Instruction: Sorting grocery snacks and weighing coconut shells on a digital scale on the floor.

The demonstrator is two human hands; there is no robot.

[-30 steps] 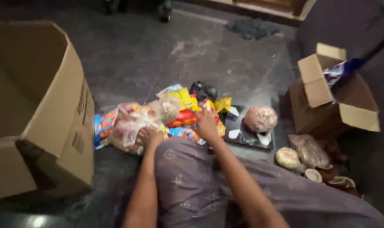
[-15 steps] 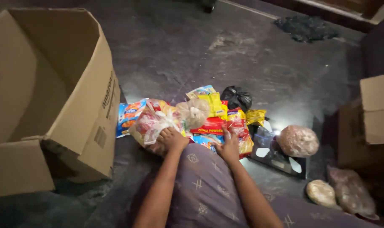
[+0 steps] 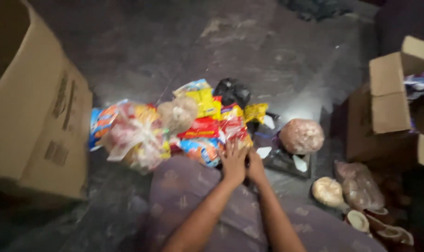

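On a dark floor (image 3: 142,51), a big open box (image 3: 34,116) stands well left of a heap of bright snack packets (image 3: 207,121). A smaller box (image 3: 389,112) stands well right of the heap. A clear bag (image 3: 137,133) lies on the heap's left edge, a round pinkish bag (image 3: 301,136) just right of it. The left hand (image 3: 233,162) lies flat on the heap's near packets, fingers spread, grasping nothing. The right hand (image 3: 256,167) touches it; its grip cannot be told.
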